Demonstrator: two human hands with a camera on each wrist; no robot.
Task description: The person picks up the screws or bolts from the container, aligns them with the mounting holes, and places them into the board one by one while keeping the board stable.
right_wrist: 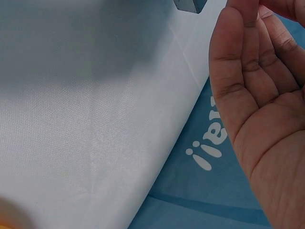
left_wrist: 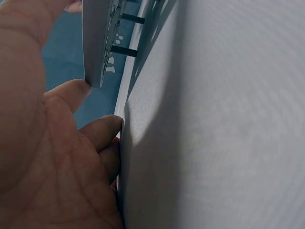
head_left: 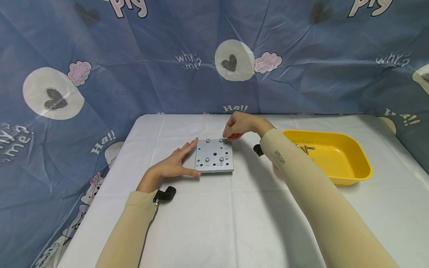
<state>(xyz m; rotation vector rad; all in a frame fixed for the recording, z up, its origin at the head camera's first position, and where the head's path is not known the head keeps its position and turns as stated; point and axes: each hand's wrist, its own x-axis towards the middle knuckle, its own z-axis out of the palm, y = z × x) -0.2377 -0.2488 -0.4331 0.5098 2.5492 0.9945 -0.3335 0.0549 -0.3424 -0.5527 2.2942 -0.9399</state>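
A grey metal plate (head_left: 211, 149) with several holes stands on the white table; socket-head screws (head_left: 207, 159) sit in it. Below its underside, threaded screw shanks (left_wrist: 125, 50) stick out, in the left wrist view. My left hand (head_left: 175, 163) holds the plate at its left side, thumb on the front corner and index finger at the back corner, other fingers spread. At the back right corner, my right hand (head_left: 239, 125) pinches what looks like a small screw, mostly hidden by the fingertips. The right wrist view shows the curled fingers and the plate's corner (right_wrist: 189, 5).
To the right, partly behind the right sleeve, stands a yellow tray (head_left: 348, 175) with several loose screws (head_left: 305, 149) at its left end. A blue patterned cloth (head_left: 187, 82) hangs behind the white-covered table (head_left: 204, 223).
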